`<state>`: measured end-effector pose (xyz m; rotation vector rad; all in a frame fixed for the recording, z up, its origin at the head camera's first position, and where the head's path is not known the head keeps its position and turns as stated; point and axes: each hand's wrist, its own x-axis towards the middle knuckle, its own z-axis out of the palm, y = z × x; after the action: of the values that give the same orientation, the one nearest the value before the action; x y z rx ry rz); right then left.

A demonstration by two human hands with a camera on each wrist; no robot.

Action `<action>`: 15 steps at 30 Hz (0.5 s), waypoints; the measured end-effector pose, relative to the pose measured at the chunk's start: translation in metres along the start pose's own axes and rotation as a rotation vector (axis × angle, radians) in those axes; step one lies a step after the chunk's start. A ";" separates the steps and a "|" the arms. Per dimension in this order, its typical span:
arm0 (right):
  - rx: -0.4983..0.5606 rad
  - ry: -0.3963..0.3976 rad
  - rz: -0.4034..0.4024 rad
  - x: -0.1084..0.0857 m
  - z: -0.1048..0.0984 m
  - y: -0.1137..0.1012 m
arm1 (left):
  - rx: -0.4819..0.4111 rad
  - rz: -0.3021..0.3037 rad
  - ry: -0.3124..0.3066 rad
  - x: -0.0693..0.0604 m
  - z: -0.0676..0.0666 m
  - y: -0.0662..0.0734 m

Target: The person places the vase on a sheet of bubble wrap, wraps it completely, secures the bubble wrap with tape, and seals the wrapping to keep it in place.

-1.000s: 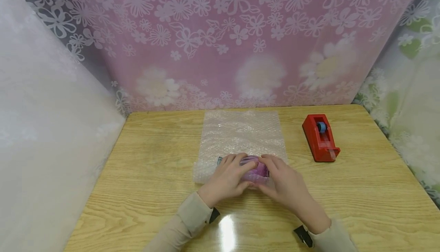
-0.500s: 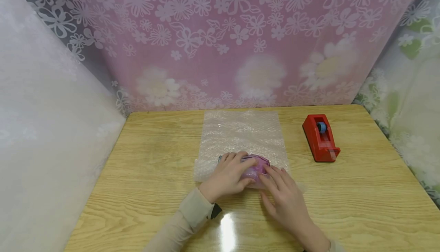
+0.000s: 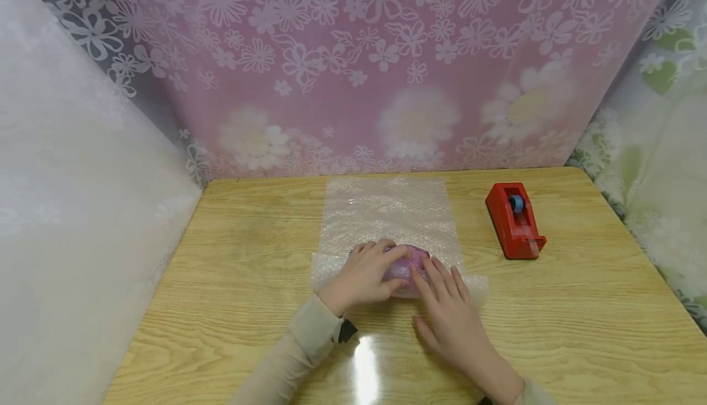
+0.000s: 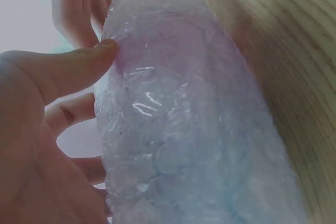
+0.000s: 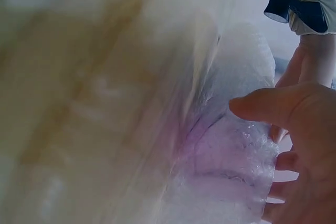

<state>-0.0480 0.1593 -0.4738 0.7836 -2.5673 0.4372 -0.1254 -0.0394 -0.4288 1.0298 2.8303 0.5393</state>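
Observation:
A purple see-through object (image 3: 418, 254) with a bluish part lies crosswise on the near part of a bubble wrap sheet (image 3: 386, 208). The near end of the sheet is folded up over it, so its exact kind is unclear. My left hand (image 3: 360, 276) grips the bundle, fingers over the far side and thumb on the near side. In the left wrist view, the thumb presses the wrapped bundle (image 4: 168, 129). My right hand (image 3: 455, 325) touches the bundle's right end with nearly straight fingers. The right wrist view shows the purple tint through the wrap (image 5: 226, 150).
A red tape dispenser (image 3: 513, 224) with a blue-cored roll stands at the right rear of the wooden table (image 3: 243, 258). A pink flowered curtain (image 3: 353, 73) hangs behind the table, and pale curtains flank both sides. The flat bubble wrap reaches almost to the rear edge.
My right hand has left its grip on the bundle's right end and moved back toward me, fingers straighter. A flap of wrap now shows at right. My left hand keeps hold, shifting slightly.

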 end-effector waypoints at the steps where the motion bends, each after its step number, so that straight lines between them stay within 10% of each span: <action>1: -0.002 -0.005 0.004 0.001 0.001 0.001 | -0.001 -0.003 -0.004 0.000 0.000 -0.001; 15: 0.074 0.022 -0.005 0.024 0.014 0.015 | -0.044 -0.009 -0.049 0.007 -0.004 -0.010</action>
<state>-0.0785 0.1547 -0.4771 0.8060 -2.5415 0.5387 -0.1372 -0.0433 -0.4280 1.0076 2.7659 0.5649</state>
